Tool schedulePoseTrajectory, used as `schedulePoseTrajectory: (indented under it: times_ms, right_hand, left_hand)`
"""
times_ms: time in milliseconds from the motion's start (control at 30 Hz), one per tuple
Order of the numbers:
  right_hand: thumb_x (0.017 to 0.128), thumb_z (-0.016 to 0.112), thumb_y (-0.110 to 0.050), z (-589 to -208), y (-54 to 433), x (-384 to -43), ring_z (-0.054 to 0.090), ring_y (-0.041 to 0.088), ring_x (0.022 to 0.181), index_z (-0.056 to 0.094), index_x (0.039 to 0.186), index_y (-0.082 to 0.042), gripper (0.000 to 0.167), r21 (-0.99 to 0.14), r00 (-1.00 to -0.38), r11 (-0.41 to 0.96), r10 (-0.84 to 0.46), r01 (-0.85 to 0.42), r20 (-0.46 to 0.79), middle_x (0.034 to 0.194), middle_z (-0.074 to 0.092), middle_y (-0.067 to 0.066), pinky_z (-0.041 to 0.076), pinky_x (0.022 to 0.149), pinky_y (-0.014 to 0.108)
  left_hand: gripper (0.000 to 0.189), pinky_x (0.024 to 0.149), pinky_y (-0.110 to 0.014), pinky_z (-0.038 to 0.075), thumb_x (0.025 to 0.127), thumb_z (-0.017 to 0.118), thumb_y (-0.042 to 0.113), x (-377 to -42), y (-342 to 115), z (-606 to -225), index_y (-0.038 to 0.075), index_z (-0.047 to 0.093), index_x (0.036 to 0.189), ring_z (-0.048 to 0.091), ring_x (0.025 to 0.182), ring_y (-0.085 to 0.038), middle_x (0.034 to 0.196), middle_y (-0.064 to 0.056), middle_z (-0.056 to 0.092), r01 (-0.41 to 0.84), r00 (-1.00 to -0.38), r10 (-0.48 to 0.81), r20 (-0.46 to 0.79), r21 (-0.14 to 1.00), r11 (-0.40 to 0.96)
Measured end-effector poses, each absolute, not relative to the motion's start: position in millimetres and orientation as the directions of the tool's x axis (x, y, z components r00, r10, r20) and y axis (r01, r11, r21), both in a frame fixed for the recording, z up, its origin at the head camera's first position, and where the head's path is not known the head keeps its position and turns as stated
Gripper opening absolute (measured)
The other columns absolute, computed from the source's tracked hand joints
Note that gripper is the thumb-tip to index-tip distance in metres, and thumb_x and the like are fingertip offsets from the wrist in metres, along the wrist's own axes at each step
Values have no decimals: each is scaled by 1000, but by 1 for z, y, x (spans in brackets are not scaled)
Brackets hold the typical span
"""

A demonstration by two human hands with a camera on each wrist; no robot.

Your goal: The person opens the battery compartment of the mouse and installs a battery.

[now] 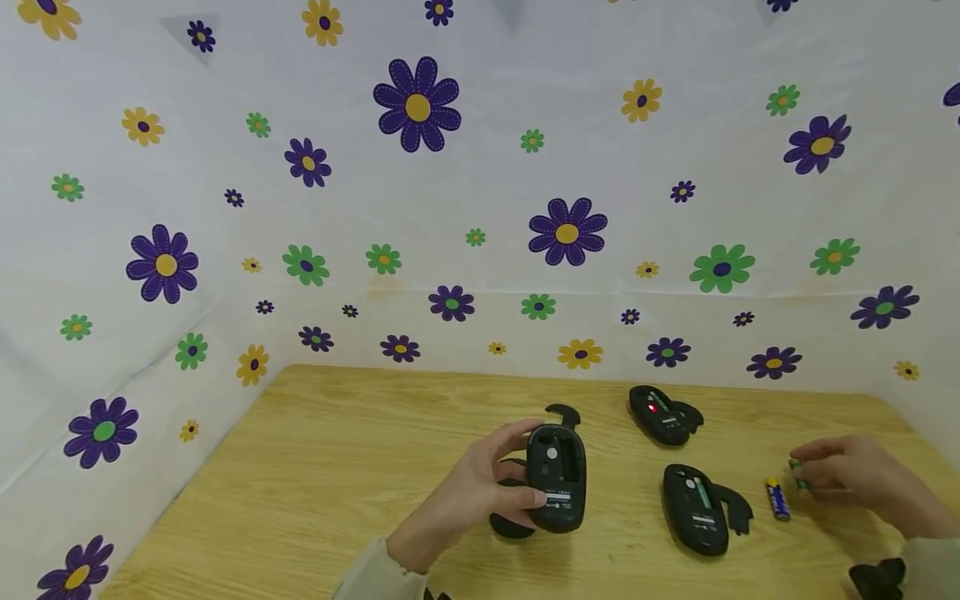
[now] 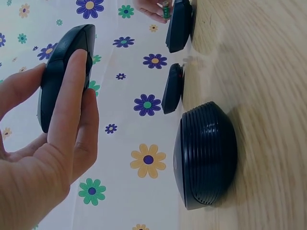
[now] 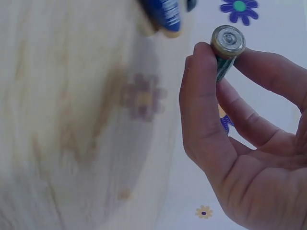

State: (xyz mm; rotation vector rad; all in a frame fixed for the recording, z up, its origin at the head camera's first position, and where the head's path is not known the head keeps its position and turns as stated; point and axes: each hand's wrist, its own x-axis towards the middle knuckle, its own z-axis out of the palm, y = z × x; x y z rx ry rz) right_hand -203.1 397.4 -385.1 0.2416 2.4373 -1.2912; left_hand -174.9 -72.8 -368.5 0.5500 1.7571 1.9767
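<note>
My left hand (image 1: pixel 491 483) grips a black computer mouse (image 1: pixel 557 492), raised above the table with its underside showing. The long battery slot in that underside looks bare. A dark curved piece (image 1: pixel 567 413) shows at the mouse's far end. Beneath this hand stands a black ribbed rounded object (image 2: pixel 208 155), partly hidden in the head view. At the right, my right hand (image 1: pixel 851 479) pinches a small green battery (image 3: pixel 225 52) between thumb and fingers, its flat metal end showing in the right wrist view. Just left of that hand, a blue and yellow battery (image 1: pixel 777 500) lies on the table.
Two more black mice lie underside up with green batteries inside: a near one (image 1: pixel 695 510) and a far one (image 1: pixel 658 417) with a red light. Dark cover pieces stick out at their right sides. Flower-printed white sheeting (image 1: pixel 480 183) borders the wooden table (image 1: pixel 360 433).
</note>
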Motion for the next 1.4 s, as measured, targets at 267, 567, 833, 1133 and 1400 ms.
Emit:
schedulePoseTrajectory:
  times_ms: [267, 567, 833, 1133, 1400]
  right_hand:
    - [100, 52, 5, -378, 390, -203, 68, 15, 88, 48, 124, 29, 34, -824, -942, 512, -80, 243, -327, 106, 69, 14, 63, 80, 40]
    - [104, 50, 0, -374, 385, -203, 69, 9, 86, 67, 115, 12, 23, -921, -953, 339, -160, 192, -257, 103, 68, -4, 62, 79, 31]
    - [104, 52, 0, -367, 370, -201, 70, 12, 88, 71, 112, -9, 23, -959, -950, 244, -234, 147, -205, 101, 66, -6, 62, 80, 30]
    - [103, 56, -5, -353, 339, -197, 68, 12, 93, 54, 128, 17, 33, -947, -967, 318, -218, 55, -129, 108, 64, -4, 62, 83, 32]
    - [102, 56, 0, -343, 313, -190, 66, 13, 92, 56, 125, 14, 27, -951, -972, 309, -231, -33, -41, 109, 61, 1, 62, 80, 30]
  left_hand:
    - [80, 68, -43, 64, 82, 69, -15, -172, -66, -373, 11, 44, 153, 67, 101, -26, 134, -13, 55, -112, -838, 543, -47, 990, -87]
    - [80, 70, -45, 64, 84, 67, -15, -170, -65, -372, 10, 41, 155, 67, 104, -28, 138, -14, 54, -125, -836, 548, -37, 984, -124]
    - [79, 70, -45, 64, 85, 66, -15, -171, -61, -374, 11, 41, 155, 68, 101, -28, 137, -12, 55, -117, -837, 546, -36, 986, -115]
    - [77, 67, -40, 64, 84, 66, -13, -172, -56, -375, 13, 44, 153, 69, 98, -28, 134, -13, 55, -130, -832, 554, -39, 983, -127]
    - [80, 70, -50, 63, 83, 66, -16, -173, -52, -371, 12, 42, 154, 69, 99, -30, 136, -13, 54, -129, -832, 553, -37, 983, -128]
